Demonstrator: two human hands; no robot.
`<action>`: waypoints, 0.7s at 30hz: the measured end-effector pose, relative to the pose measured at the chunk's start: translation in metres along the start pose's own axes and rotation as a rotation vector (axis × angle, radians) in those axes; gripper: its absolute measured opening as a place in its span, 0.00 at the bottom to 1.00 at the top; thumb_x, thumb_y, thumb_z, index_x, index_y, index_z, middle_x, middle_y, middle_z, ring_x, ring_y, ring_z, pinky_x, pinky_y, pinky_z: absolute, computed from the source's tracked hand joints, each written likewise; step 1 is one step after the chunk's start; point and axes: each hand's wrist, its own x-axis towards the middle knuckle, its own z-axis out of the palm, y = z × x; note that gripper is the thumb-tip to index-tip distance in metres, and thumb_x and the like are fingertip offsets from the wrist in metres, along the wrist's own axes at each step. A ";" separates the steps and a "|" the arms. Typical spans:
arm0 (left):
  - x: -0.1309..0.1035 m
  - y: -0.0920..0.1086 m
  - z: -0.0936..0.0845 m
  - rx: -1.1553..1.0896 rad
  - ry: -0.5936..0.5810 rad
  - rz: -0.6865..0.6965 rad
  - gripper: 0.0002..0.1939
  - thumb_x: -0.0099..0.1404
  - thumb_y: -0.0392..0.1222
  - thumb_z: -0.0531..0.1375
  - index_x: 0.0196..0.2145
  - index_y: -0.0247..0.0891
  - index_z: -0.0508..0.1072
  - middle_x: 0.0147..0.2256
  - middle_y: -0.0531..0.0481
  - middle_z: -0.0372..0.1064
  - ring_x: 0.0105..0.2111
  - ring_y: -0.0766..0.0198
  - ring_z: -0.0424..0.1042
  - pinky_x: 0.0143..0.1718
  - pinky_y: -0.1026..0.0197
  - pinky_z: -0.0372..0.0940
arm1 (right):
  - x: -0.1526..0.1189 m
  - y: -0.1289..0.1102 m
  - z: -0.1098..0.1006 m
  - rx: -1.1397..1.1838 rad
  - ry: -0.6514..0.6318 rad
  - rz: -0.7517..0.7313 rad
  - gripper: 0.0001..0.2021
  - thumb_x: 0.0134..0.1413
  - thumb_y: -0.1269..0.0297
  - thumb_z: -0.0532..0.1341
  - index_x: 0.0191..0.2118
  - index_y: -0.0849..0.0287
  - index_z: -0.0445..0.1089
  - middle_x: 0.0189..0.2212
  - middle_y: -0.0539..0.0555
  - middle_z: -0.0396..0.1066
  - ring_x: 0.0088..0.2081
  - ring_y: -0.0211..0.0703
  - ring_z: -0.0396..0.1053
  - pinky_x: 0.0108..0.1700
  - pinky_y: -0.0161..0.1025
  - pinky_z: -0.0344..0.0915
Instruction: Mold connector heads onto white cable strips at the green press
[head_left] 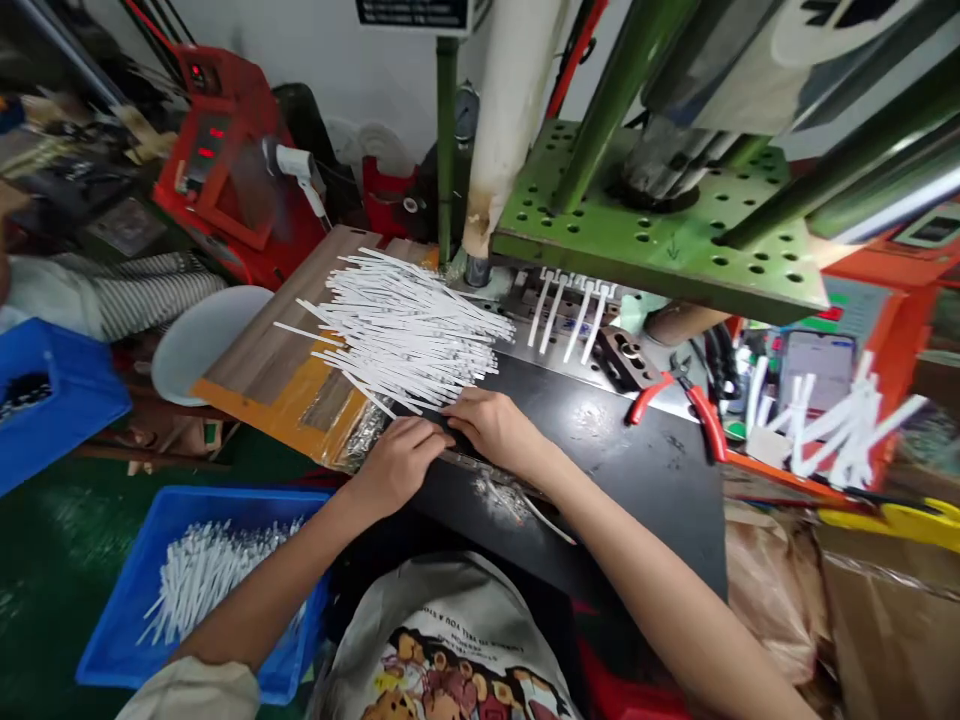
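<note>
A large heap of thin white strips (412, 320) lies on the wood-patterned board and the black work surface before me. Both hands meet at the near edge of this heap. My left hand (405, 455) is closed, its fingertips pressed together near the black edge. Beside it, my right hand (487, 425) is also closed in a pinch, thumb and forefinger close to the left fingers. What the fingers hold, if anything, is too small or hidden to make out. Several white strips (574, 310) stand side by side in the fixture under the green press plate (660, 230).
Red-handled pliers (705, 410) lie right of the fixture by a dark metal block (626, 357). A blue bin (112, 620) of white strips stands lower left. At right are more white strips (847, 425) and a phone (816, 365). Another person's striped sleeve (150, 290) shows at left.
</note>
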 end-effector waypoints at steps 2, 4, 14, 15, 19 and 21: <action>-0.007 -0.016 -0.014 0.119 -0.074 -0.020 0.08 0.72 0.35 0.54 0.43 0.37 0.73 0.38 0.48 0.71 0.42 0.59 0.68 0.44 0.57 0.64 | 0.023 -0.008 0.008 -0.101 -0.029 0.018 0.10 0.66 0.67 0.55 0.37 0.59 0.74 0.36 0.55 0.72 0.37 0.41 0.71 0.35 0.33 0.59; -0.012 -0.028 -0.023 0.237 -0.132 0.040 0.07 0.71 0.36 0.54 0.40 0.36 0.73 0.37 0.48 0.69 0.41 0.59 0.68 0.43 0.57 0.63 | 0.032 -0.017 0.014 -0.175 -0.022 0.036 0.11 0.66 0.67 0.54 0.35 0.60 0.73 0.36 0.55 0.71 0.35 0.42 0.72 0.32 0.35 0.57; 0.000 -0.023 -0.026 0.137 0.004 0.143 0.12 0.73 0.35 0.49 0.35 0.35 0.70 0.35 0.48 0.72 0.36 0.64 0.71 0.41 0.61 0.64 | -0.059 0.035 0.012 -0.253 0.028 0.032 0.11 0.65 0.72 0.51 0.45 0.62 0.69 0.34 0.54 0.70 0.29 0.43 0.71 0.31 0.37 0.60; 0.004 -0.020 -0.030 0.011 0.065 0.123 0.11 0.73 0.35 0.50 0.36 0.36 0.71 0.36 0.48 0.72 0.38 0.65 0.71 0.42 0.62 0.65 | -0.073 0.040 0.013 -0.235 0.094 0.019 0.12 0.65 0.72 0.51 0.47 0.61 0.70 0.34 0.55 0.70 0.29 0.43 0.70 0.32 0.38 0.62; 0.018 -0.012 -0.042 -0.490 0.226 -0.147 0.11 0.73 0.38 0.52 0.42 0.39 0.74 0.37 0.48 0.73 0.36 0.67 0.73 0.40 0.65 0.68 | -0.119 0.033 0.021 -0.071 0.452 0.166 0.10 0.67 0.68 0.52 0.40 0.59 0.71 0.33 0.55 0.71 0.32 0.42 0.71 0.35 0.37 0.66; 0.023 -0.011 -0.038 -0.720 0.232 -0.303 0.12 0.72 0.40 0.53 0.47 0.38 0.74 0.36 0.48 0.74 0.34 0.67 0.75 0.38 0.65 0.70 | -0.130 0.018 0.027 0.071 0.563 0.231 0.07 0.66 0.68 0.54 0.38 0.57 0.70 0.34 0.54 0.73 0.34 0.41 0.72 0.37 0.35 0.67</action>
